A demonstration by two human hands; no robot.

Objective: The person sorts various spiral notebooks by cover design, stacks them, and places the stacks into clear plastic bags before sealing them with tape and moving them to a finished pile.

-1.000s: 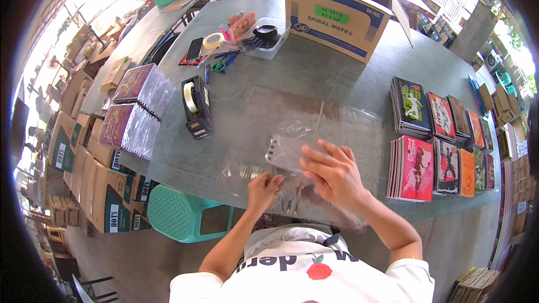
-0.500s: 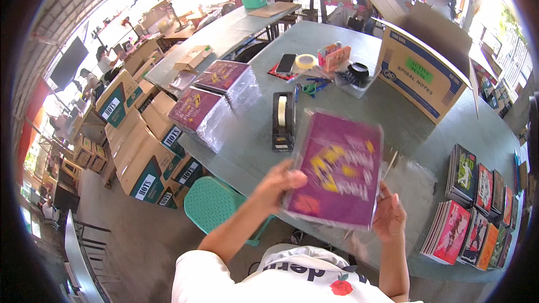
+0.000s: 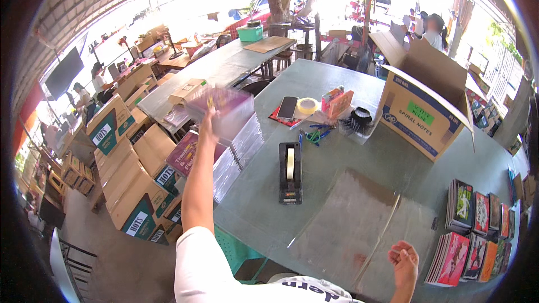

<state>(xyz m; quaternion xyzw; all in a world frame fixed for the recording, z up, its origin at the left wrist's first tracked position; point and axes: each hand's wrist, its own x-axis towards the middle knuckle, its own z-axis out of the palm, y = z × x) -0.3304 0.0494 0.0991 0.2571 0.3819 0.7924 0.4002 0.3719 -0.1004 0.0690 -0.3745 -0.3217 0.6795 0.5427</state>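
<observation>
Your left hand (image 3: 208,126) pinches the near edge of the purple notebook (image 3: 234,104), which reaches forward from the fingers over the rear stack (image 3: 248,139); blur leaves its long axis and any contact unclear. Your right hand (image 3: 405,261), well apart from it, hangs beside the clear plastic sheet (image 3: 345,213), fingers loosely spread, holding nothing visible.

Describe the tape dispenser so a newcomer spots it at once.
Find the grey table with the open cardboard box at its far side. Right of the purple notebook stacks sits a black tape dispenser. Unlike the yellow tape roll lying beyond it, its pale roll stands upright.
</observation>
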